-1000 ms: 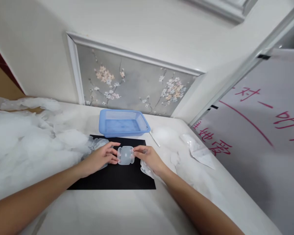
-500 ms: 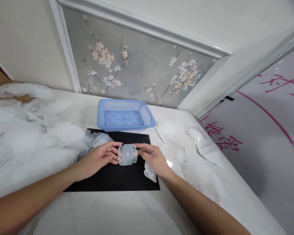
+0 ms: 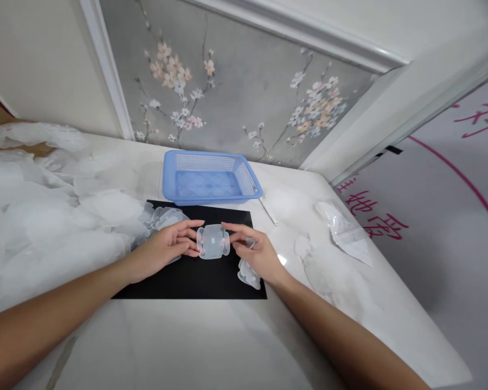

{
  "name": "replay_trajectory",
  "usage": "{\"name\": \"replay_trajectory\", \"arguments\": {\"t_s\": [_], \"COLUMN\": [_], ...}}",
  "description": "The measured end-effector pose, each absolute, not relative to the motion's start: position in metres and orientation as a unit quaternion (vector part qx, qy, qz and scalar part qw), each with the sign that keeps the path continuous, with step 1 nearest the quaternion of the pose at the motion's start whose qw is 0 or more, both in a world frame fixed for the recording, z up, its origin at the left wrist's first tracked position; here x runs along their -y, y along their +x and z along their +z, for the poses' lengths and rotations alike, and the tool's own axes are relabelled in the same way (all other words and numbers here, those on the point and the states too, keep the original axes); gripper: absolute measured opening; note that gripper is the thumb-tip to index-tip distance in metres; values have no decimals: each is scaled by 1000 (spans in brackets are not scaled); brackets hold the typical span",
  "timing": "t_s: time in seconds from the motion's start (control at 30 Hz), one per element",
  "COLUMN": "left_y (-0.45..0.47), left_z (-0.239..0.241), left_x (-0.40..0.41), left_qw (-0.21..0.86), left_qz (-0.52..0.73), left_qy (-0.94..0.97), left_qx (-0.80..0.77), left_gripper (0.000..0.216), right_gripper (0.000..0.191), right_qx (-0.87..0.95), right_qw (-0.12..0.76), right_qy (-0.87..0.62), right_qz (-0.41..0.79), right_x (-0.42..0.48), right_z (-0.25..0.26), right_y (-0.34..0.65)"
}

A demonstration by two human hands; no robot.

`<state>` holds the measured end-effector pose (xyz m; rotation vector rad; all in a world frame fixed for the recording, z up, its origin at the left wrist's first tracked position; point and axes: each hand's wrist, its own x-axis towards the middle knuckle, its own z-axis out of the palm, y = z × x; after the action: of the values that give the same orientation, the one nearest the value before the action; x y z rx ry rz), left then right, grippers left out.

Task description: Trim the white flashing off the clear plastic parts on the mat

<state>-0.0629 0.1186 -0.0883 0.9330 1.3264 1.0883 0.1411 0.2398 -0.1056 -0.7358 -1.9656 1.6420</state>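
A translucent, roughly square soft-plastic piece (image 3: 212, 242) with rounded, notched corners is held just above a black mat (image 3: 195, 281). The fingers of my left hand (image 3: 166, 246) grip its left edge, index finger stretched along the top. My right hand (image 3: 261, 255) has its opposite edge between thumb and fingers. Behind my left hand lies a stack of similar translucent pieces (image 3: 168, 216) on the mat. A smaller group of such pieces (image 3: 249, 275) lies under and beside my right palm, partly hidden by it.
A large heap of translucent pieces (image 3: 57, 222) covers the left of the white marbled table (image 3: 179, 346). Behind the mat stands a blue basket (image 3: 169, 181). A thin white stick (image 3: 269, 211) and a clear plastic bag (image 3: 345, 233) lie to the right. A whiteboard (image 3: 443, 244) borders the right side.
The view has tilted slightly down, so everything sits a little differently in the picture. Both hands keep hold of the same translucent piece, now turned very slightly.
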Motion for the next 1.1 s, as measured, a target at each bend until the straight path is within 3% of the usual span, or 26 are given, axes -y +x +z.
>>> {"name": "replay_trajectory", "arguments": {"t_s": [0.17, 1.1], "left_y": [-63, -63], "left_z": [-89, -85], "left_x": [-118, -119], "left_qw": [558, 549], "left_qz": [470, 460], "left_qy": [396, 428], "left_qx": [-558, -552], "left_gripper": [50, 37], "right_gripper": [38, 29], "right_qx": [732, 737], "right_qw": [239, 224], "right_qy": [-260, -282], "right_qz": [582, 572], "right_x": [-238, -232], "right_z": [-107, -105], "right_y": [140, 139]}}
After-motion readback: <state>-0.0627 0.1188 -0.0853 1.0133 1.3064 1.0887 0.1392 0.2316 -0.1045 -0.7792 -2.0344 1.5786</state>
